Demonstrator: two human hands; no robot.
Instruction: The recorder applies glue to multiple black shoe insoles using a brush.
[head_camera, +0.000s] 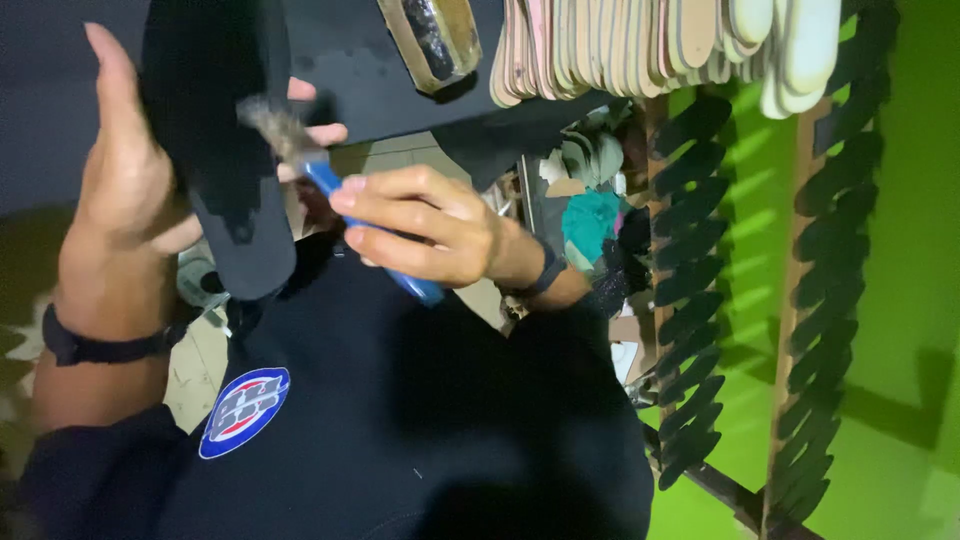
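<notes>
While our left hand (125, 190) clasps the black sole (225, 150) upright, fingers curled behind it, our right hand (425, 225) pinches a blue-handled brush (335, 195). Its bristles touch the sole just above that pinch.

Bright green wall (900, 300), wooden rack (790, 330)

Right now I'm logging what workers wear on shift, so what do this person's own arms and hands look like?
Both hands are bare, no gloves. The left hand has a dark band around its wrist, above a dark navy sleeve pushed up the forearm. The right hand also has a dark band on its wrist. The dark top carries a round blue, white and red badge.
</notes>
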